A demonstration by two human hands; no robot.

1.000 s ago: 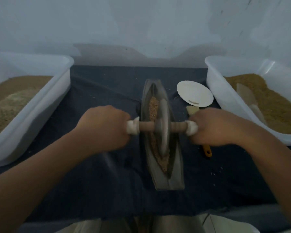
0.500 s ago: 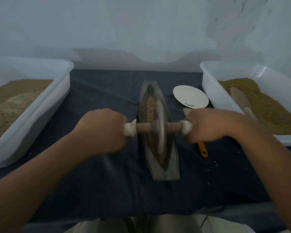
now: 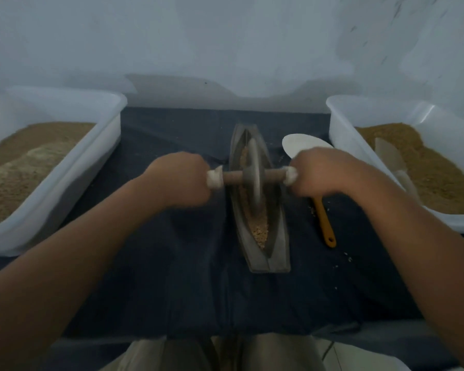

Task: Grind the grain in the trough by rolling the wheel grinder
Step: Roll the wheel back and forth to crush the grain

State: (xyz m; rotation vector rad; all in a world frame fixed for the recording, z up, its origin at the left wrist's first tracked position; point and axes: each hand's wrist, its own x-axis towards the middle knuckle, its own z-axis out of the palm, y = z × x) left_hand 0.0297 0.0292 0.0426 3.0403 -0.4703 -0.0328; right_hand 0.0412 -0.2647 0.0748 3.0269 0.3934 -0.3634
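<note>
A boat-shaped grey trough (image 3: pixel 277 253) lies lengthwise on the dark cloth, with tan grain (image 3: pixel 260 230) along its groove. The wheel grinder (image 3: pixel 253 176) stands upright in the far half of the groove, its wooden axle crossing the trough. My left hand (image 3: pixel 181 178) grips the white-wrapped left end of the axle. My right hand (image 3: pixel 320 172) grips the wrapped right end. The wheel is motion-blurred.
A white tub (image 3: pixel 65 167) of brown meal sits at the left; another white tub (image 3: pixel 343 145) of grain with a pale scoop (image 3: pixel 389 156) sits at the right. A white plate (image 3: pixel 296 145) and a yellow-handled spatula (image 3: pixel 323 220) lie right of the trough. Spilled grains dot the dark cloth (image 3: pixel 150 277).
Both hands have pushed the wheel away from me along the groove, from the trough's middle toward its far end. More grain now shows at the near end.
</note>
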